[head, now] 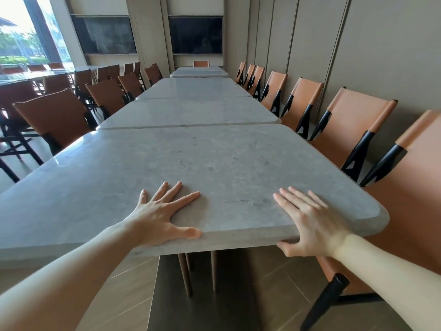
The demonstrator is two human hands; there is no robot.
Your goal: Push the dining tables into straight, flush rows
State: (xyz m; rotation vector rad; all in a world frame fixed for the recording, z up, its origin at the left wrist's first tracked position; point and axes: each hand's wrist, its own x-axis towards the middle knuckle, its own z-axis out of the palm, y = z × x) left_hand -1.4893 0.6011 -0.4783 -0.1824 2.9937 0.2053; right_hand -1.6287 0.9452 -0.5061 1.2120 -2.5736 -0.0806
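Up close, the left hand (157,216) lies flat on the near edge of the nearest table (202,163), its fingers (185,198) spread straight over the grey stone surface and the thumb along the rim. The right hand (310,223) lies further right on the same edge, near the rounded right corner, fingers released and straight on top, thumb hooked over the front rim. Neither hand grasps anything. Beyond this table a second table (191,112) meets its far edge, with a thin seam between them; its right corner sits a little inward of the near one. More tables (195,88) run on toward the far wall. Orange chairs (353,125) line the right side against the wall, and brown chairs (55,115) stand along the left.
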